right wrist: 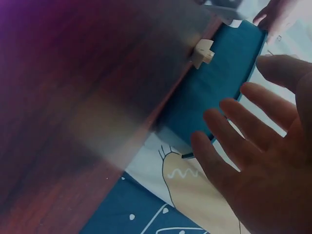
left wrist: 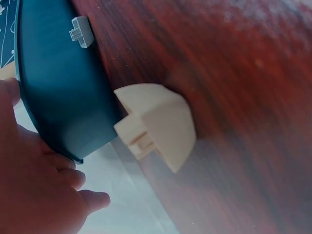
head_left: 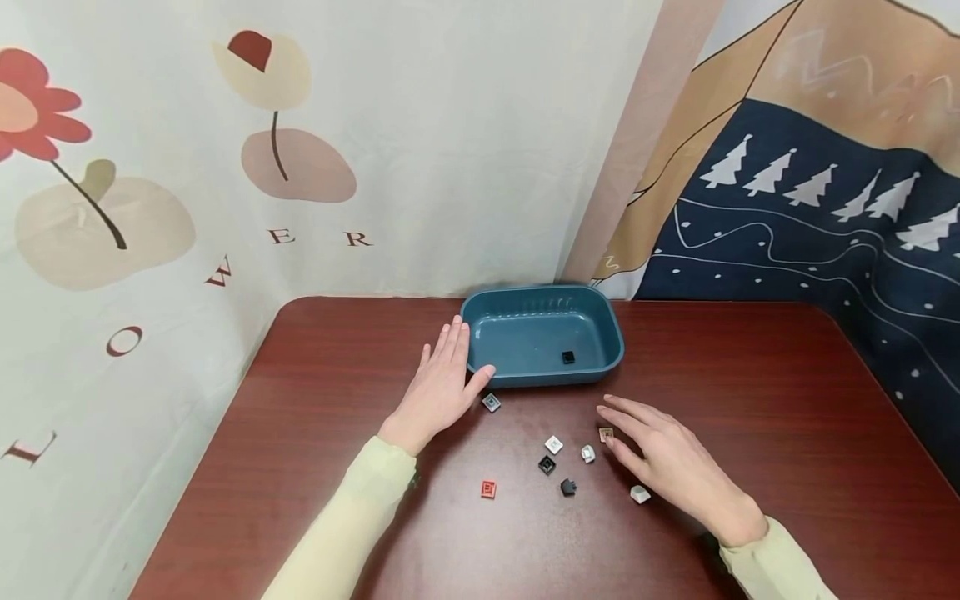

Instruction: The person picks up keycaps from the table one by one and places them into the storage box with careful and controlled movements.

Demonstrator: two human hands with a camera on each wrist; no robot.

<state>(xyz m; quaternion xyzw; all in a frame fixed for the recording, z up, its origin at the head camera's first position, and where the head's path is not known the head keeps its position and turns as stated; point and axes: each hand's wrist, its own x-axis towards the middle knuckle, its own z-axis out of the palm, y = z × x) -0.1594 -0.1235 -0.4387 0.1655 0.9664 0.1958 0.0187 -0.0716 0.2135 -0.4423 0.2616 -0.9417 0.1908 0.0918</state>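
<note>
Left hand [head_left: 438,387]: fingers extended, touching the left rim of the blue tray [head_left: 517,343], gripping nothing. Right hand [head_left: 671,458]: fingers loosely spread, no visible grip, at the tan keycap [head_left: 606,432]. A black keycap [head_left: 568,357] lies inside the tray, near its front wall. The tray stands near the rear edge of the table [head_left: 360,358], well apart from both side edges.
</note>
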